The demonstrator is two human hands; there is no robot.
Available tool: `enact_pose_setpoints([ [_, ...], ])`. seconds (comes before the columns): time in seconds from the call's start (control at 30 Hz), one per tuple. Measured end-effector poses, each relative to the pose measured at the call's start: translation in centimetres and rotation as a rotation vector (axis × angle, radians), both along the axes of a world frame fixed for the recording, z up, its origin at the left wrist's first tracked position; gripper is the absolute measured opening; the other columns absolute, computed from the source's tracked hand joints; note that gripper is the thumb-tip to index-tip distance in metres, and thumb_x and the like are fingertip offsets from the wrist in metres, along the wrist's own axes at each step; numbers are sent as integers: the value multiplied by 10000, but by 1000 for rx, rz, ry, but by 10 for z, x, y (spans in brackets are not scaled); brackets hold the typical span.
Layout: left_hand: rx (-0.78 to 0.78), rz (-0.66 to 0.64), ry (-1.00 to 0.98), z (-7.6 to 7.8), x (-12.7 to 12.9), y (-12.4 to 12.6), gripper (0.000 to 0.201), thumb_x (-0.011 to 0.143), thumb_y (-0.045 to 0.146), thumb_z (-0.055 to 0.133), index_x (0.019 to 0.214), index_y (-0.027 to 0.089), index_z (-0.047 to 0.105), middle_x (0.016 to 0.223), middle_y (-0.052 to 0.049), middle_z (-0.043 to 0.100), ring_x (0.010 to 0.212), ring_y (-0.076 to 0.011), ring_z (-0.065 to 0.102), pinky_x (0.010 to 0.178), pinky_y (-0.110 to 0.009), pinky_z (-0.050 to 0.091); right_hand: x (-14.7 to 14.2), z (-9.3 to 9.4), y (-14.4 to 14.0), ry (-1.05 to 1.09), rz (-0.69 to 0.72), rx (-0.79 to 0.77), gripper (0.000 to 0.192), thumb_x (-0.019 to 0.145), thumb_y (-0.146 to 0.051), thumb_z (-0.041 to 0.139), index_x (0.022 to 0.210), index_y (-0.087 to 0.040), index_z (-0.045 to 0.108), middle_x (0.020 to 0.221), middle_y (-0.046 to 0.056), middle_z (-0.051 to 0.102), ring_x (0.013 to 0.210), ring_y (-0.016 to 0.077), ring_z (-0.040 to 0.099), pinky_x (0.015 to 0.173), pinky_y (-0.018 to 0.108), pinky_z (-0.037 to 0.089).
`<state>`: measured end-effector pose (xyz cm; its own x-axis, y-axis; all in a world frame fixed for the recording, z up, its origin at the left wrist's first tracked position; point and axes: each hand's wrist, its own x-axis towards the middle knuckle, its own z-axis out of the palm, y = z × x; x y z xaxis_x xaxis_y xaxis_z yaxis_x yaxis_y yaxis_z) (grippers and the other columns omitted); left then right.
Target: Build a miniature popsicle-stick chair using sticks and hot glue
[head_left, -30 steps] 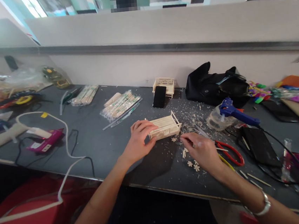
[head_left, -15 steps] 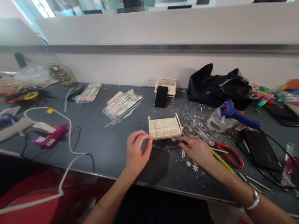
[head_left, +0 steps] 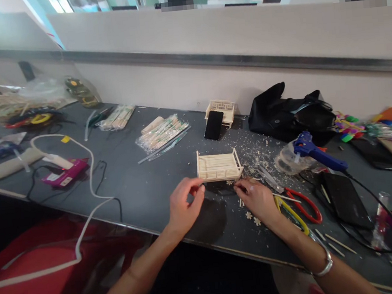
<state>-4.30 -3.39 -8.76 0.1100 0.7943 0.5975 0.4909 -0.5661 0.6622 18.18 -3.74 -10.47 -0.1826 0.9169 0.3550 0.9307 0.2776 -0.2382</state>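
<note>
A miniature slatted piece of pale wooden sticks, like a small bench or bed, stands on the dark table before me. At its front left corner are the thumb and forefinger of my left hand, curled in and closed on that corner. Just off the front right corner, my right hand has its fingertips pinched together; whatever they hold is hidden. Small flower-shaped wooden pieces and short stick ends lie below the right fingers. Red-and-yellow-handled scissors lie beside my right wrist.
A phone leans on a second miniature wooden seat. A blue glue gun, black bag and dark flat device sit to the right. Bagged sticks, a white cable and a pink power strip are leftward.
My left hand has shifted slightly right and down along the miniature's front corner. My right hand stays almost in place. At the far left, another person's hand has drawn back toward the edge.
</note>
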Motion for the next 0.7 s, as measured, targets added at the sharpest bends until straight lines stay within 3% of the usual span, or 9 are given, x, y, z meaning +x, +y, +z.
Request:
enact_pose_setpoints([
  [0.13,-105,-169,181,-11,13,-11,179,916,194,508,993,187,670,700,0,641,559,-123,576,543,-227,490,-5,-1,1,4,12,20,160,924,-238,577,862,-223,724,806,60,743,736,185,694,622,248,451],
  [0.3,-190,-163,303,-17,22,-6,209,902,206,531,1047,197,680,793,-34,692,664,-164,652,631,-275,549,-13,-5,7,61,50,7,213,938,-243,540,828,-206,718,789,88,749,675,179,682,589,244,442],
  [0.5,-237,-180,173,-13,20,3,224,896,202,589,1106,195,664,891,-45,723,740,-175,682,686,-298,571,-19,8,3,306,168,-38,270,957,-295,517,816,-230,738,772,25,767,704,161,712,636,227,509],
  [0.7,-249,-171,31,-14,23,5,129,891,214,591,860,205,715,783,-22,741,718,-167,683,673,-272,550,-22,20,-1,502,200,-79,272,942,-338,541,812,-218,747,625,-15,716,503,140,624,489,231,477],
])
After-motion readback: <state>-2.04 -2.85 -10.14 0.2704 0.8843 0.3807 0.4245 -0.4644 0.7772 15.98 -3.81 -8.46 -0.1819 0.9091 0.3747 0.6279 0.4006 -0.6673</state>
